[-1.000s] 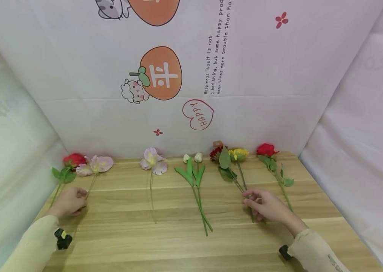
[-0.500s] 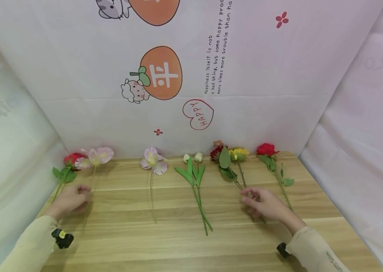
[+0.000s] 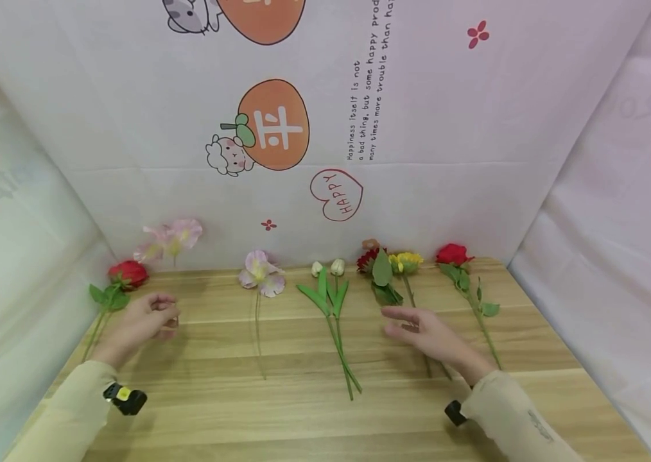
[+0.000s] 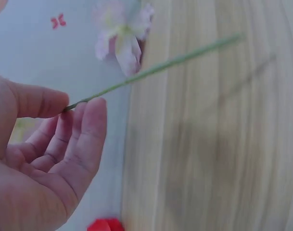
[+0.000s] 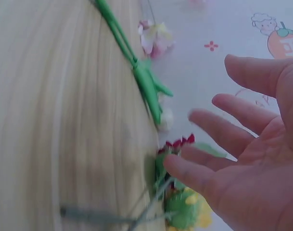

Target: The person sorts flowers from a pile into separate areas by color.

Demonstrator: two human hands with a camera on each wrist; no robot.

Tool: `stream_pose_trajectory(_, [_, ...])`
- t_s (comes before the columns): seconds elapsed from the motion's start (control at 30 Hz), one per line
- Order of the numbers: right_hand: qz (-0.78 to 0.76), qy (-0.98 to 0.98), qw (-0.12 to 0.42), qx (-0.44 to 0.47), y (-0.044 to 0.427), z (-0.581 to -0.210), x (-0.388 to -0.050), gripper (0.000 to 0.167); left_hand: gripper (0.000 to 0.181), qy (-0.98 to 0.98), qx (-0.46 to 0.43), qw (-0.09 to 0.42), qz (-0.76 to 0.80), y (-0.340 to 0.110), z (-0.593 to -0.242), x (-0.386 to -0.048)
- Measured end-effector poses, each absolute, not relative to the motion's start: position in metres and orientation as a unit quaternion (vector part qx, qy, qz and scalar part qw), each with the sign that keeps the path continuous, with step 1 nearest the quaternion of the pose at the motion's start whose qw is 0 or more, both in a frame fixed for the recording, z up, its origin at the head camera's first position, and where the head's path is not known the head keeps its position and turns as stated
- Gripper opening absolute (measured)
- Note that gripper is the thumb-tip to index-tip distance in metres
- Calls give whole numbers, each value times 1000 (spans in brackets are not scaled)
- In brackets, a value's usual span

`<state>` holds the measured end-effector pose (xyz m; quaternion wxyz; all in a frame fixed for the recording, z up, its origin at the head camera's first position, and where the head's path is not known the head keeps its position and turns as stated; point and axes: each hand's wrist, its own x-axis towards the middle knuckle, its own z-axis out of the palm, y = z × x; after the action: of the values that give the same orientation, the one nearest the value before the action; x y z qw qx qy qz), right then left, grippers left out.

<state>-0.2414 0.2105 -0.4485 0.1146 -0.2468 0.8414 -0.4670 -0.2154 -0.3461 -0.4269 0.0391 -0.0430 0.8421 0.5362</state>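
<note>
My left hand [image 3: 149, 321] pinches the thin green stem [image 4: 151, 72] of an artificial pale-purple flower [image 3: 172, 239] between thumb and fingertips. That flower is raised off the table, its bloom in front of the back cloth. A red rose [image 3: 128, 274] lies beside the left hand. My right hand [image 3: 429, 333] hovers with spread fingers and holds nothing. Below and behind it lie a dark red flower [image 5: 177, 142] and a yellow flower [image 3: 406, 262], their stems partly hidden by the hand in the head view.
Along the wooden table's [image 3: 216, 410] back lie another pale-purple flower [image 3: 260, 274], two white tulips [image 3: 331, 298] with crossed stems, and a red rose [image 3: 454, 254] at right. Printed white cloth [image 3: 418, 212] hangs behind and at both sides.
My left hand has lifted the pale-purple flower up and to the right, away from the red rose. My right hand has moved left and up from the yellow flower's stem, its fingers spreading.
</note>
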Motion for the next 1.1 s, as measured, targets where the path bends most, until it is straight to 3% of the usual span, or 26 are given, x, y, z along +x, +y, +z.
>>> stream_pose_trajectory(0.43, [-501, 805, 128, -290, 143, -441, -247, 65, 31, 782, -25, -7, 623, -294, -403, -217])
stream_pose_trajectory(0.7, [-510, 798, 139, -290, 93, -438, -239, 51, 27, 762, -6, -13, 648, -266, -398, -224])
stream_pose_trajectory(1.1, [-564, 745, 191, -300, 33, -432, -227, 44, 29, 737, 26, -15, 676, -231, -394, -232])
